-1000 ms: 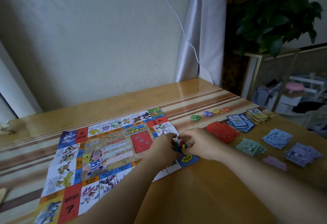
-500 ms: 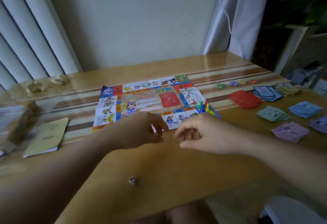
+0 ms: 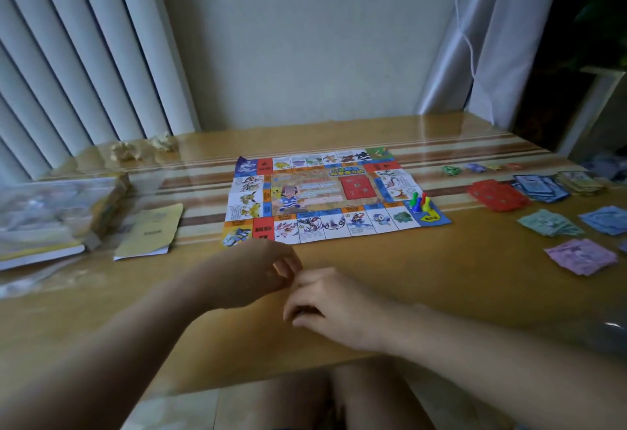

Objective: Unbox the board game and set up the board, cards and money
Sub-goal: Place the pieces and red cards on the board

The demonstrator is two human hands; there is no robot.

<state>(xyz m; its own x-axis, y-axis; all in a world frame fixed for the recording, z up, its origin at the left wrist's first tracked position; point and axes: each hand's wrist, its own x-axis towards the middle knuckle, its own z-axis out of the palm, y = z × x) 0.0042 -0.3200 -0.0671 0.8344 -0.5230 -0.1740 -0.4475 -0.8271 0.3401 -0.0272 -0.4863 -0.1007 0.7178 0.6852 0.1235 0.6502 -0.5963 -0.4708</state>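
Four pawns point(image 3: 420, 204) on board point(image 3: 319, 188) corner | box point(image 3: 51, 215) left, contents blurred

Our two hands meet low in the middle of the view, almost touching.
Our left forearm point(image 3: 129, 344) comes in from the lower left and our right forearm point(image 3: 492, 358) from the lower right, both bare. We hold the left hand point(image 3: 251, 277) back up, its fingers point(image 3: 288, 268) loosely bent toward the right hand point(image 3: 336, 307), just beside its knuckles. The right hand lies palm down with its fingers curled under; we cannot tell whether they grip anything.
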